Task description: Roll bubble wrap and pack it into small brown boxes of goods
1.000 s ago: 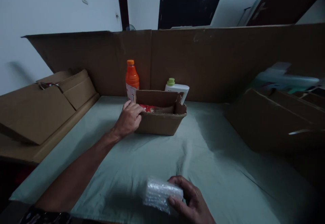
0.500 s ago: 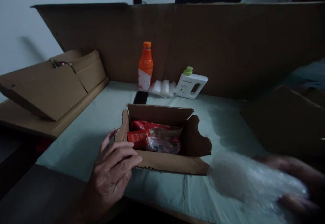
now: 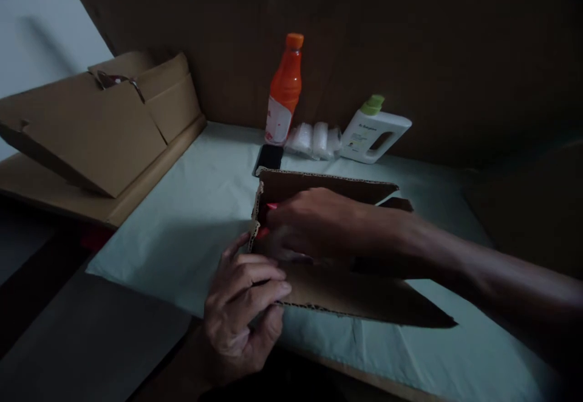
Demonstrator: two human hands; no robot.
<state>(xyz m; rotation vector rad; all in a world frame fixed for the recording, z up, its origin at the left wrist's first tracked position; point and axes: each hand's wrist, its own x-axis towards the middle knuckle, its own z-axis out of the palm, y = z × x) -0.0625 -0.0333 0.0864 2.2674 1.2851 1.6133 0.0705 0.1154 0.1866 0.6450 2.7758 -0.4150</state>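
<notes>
In the middle of the cloth-covered table, a small cardboard box (image 3: 350,299) stands with its flaps up. My left hand (image 3: 246,305) grips its near left corner, with the fingers over the near flap and the thumb below. My right hand (image 3: 310,223) reaches down inside from the right, its fingers curled and partly blurred. Whatever it may hold is hidden beneath it. Bits of a red packet (image 3: 272,206) show past the knuckles, while the other contents are covered by the hand and forearm.
Behind the box are a black phone (image 3: 269,158), an orange bottle (image 3: 286,89), bubble-wrap rolls (image 3: 320,139) and a white jug (image 3: 371,138) with a green cap. A larger cardboard box (image 3: 91,129) sits at the left. A tall cardboard panel (image 3: 410,37) closes off the back.
My right hand has swung left from the near right into the box; the clear bubble wrap it carried is out of sight. The left hand keeps its hold on the box. The view has tilted down.
</notes>
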